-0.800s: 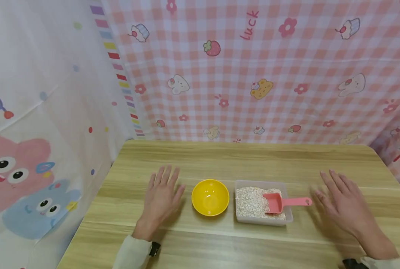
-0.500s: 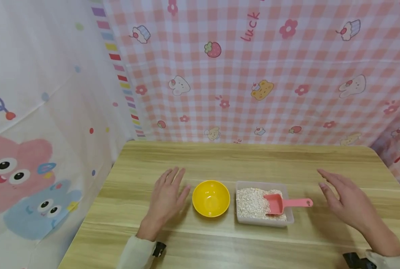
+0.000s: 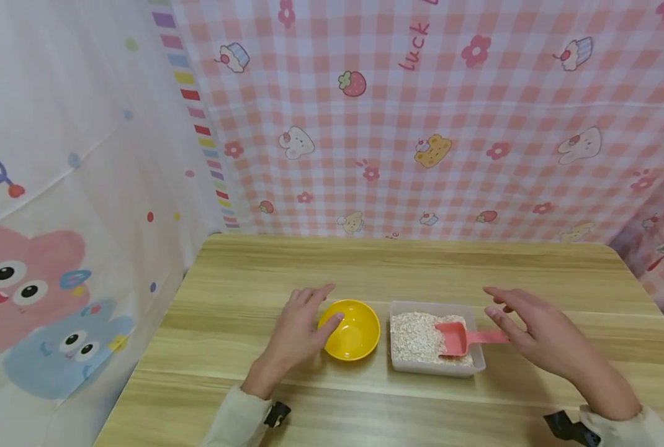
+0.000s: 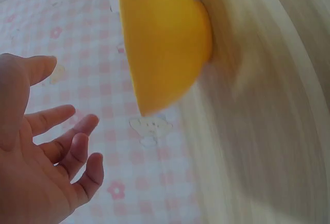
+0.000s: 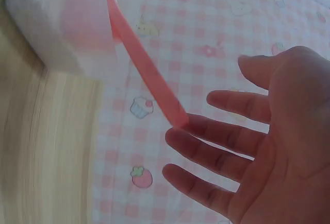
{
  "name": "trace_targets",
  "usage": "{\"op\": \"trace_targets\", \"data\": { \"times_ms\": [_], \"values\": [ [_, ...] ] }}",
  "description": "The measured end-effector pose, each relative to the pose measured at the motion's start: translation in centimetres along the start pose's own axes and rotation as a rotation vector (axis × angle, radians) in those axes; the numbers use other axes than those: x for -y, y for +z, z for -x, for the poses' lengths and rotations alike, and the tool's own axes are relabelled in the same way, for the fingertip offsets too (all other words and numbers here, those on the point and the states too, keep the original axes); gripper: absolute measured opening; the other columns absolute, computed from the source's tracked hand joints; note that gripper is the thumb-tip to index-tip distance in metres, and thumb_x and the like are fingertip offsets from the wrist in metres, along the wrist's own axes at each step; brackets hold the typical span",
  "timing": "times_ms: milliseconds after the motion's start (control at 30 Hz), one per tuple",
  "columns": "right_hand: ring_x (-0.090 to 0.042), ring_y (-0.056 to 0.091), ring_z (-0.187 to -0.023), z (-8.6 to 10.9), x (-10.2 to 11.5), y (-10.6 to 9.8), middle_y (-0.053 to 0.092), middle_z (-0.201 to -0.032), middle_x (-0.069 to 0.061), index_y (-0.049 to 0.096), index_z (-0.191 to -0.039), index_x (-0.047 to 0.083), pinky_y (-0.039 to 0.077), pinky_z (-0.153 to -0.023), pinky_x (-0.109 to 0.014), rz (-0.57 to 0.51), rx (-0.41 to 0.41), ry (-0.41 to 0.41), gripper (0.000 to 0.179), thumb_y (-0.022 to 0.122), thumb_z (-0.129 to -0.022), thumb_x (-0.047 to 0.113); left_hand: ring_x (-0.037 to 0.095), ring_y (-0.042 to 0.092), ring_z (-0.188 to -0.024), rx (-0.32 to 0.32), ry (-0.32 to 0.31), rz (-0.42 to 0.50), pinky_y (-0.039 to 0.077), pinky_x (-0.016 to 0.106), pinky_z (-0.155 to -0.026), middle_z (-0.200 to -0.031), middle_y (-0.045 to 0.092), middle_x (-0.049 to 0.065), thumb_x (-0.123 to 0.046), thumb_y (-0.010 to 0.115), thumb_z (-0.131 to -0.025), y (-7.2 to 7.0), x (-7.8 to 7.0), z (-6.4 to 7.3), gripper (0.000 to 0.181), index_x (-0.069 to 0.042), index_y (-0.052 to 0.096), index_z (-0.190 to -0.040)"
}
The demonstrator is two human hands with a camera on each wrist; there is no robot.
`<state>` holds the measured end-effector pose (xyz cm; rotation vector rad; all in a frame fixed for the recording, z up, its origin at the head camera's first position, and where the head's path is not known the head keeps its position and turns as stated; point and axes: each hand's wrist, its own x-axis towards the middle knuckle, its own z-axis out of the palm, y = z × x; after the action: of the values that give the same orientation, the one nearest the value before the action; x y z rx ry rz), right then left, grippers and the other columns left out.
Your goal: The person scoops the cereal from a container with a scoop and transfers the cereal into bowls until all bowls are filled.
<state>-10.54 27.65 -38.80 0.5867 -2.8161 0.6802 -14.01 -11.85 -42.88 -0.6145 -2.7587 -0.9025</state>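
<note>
A yellow bowl (image 3: 358,335) stands upright on the wooden table, nothing inside it. My left hand (image 3: 298,332) hovers at its left side, thumb over the rim in the head view; the left wrist view shows a gap between the loosely bent fingers and the bowl (image 4: 160,44). Right of the bowl is a clear plastic box (image 3: 435,367) filled with pale oat flakes (image 3: 416,335). A pink scoop (image 3: 453,339) lies in the flakes, its handle (image 5: 149,74) sticking out over the box's right wall. Around the handle's end my right hand (image 3: 547,332) is spread, fingers relaxed.
The wooden table (image 3: 365,261) runs back to a pink checked cloth (image 3: 321,124) with cartoon prints. On the left hangs a white cloth (image 3: 86,124) with painted characters. Black straps (image 3: 569,428) circle both wrists.
Both hands have moved inward: the left one right to the bowl, the right one left to the scoop's handle. Bowl, box and scoop have stayed in place.
</note>
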Motion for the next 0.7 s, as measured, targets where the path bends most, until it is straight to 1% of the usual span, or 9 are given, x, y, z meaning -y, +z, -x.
{"op": "trace_targets", "data": {
  "times_ms": [133, 233, 333, 433, 567, 633, 700],
  "values": [
    [-0.027, 0.063, -0.097, -0.2, 0.3, 0.6, 0.067, -0.118, -0.011, 0.059, -0.134, 0.005, 0.052, -0.068, -0.038, 0.0, 0.039, 0.007, 0.042, 0.065, -0.097, 0.025, 0.023, 0.053, -0.106, 0.056, -0.006, 0.064, 0.049, 0.04, -0.088, -0.116, 0.063, 0.009, -0.031, 0.068, -0.093, 0.5, -0.8, -0.2, 0.055, -0.011, 0.052, -0.142],
    [-0.025, 0.067, -0.092, -0.2, 0.3, 1.0, 0.066, -0.118, -0.014, 0.06, -0.133, 0.005, 0.055, -0.068, -0.04, 0.004, 0.084, 0.023, 0.044, 0.066, -0.096, 0.028, 0.024, 0.054, -0.103, 0.094, -0.011, 0.115, 0.049, 0.038, -0.086, -0.111, 0.062, 0.008, -0.032, 0.068, -0.094, 1.0, -1.5, -0.4, 0.056, -0.013, 0.052, -0.143],
    [-0.019, 0.067, -0.084, -0.3, 0.4, 1.4, 0.066, -0.112, -0.012, 0.062, -0.131, 0.005, 0.055, -0.066, -0.037, 0.033, 0.116, 0.031, 0.044, 0.069, -0.094, 0.029, 0.025, 0.055, -0.097, 0.146, -0.016, 0.153, 0.047, 0.033, -0.079, -0.106, 0.061, 0.007, -0.035, 0.067, -0.094, 1.4, -2.2, -0.6, 0.057, -0.014, 0.051, -0.144],
    [-0.013, 0.062, -0.078, -0.4, 0.5, 1.9, 0.064, -0.102, -0.005, 0.065, -0.127, 0.006, 0.051, -0.062, -0.032, 0.076, 0.13, 0.023, 0.042, 0.072, -0.091, 0.026, 0.02, 0.054, -0.083, 0.195, -0.015, 0.166, 0.043, 0.027, -0.07, -0.099, 0.061, 0.003, -0.038, 0.067, -0.094, 1.8, -2.9, -0.9, 0.058, -0.016, 0.05, -0.145],
    [-0.008, 0.056, -0.073, -0.6, 0.9, 2.4, 0.061, -0.09, 0.003, 0.067, -0.123, 0.007, 0.046, -0.06, -0.03, 0.104, 0.151, 0.011, 0.039, 0.074, -0.088, 0.024, 0.01, 0.046, -0.062, 0.233, 0.006, 0.178, 0.038, 0.022, -0.058, -0.089, 0.059, -0.006, -0.04, 0.068, -0.092, 2.4, -3.7, -1.4, 0.06, -0.017, 0.05, -0.145],
    [-0.008, 0.058, -0.073, -0.6, 1.1, 2.6, 0.062, -0.09, 0.004, 0.067, -0.123, 0.008, 0.048, -0.06, -0.031, 0.114, 0.161, 0.009, 0.04, 0.075, -0.088, 0.026, 0.006, 0.042, -0.056, 0.252, 0.015, 0.188, 0.037, 0.02, -0.055, -0.084, 0.058, -0.01, -0.041, 0.07, -0.091, 2.6, -4.1, -1.6, 0.062, -0.016, 0.05, -0.144],
    [-0.009, 0.06, -0.073, -0.7, 1.3, 2.8, 0.066, -0.093, 0.001, 0.067, -0.123, 0.009, 0.05, -0.061, -0.034, 0.12, 0.175, 0.011, 0.041, 0.075, -0.087, 0.028, 0.004, 0.042, -0.053, 0.282, 0.009, 0.199, 0.037, 0.019, -0.053, -0.079, 0.057, -0.012, -0.043, 0.071, -0.09, 2.8, -4.4, -1.9, 0.065, -0.015, 0.049, -0.145]
  ]
}}
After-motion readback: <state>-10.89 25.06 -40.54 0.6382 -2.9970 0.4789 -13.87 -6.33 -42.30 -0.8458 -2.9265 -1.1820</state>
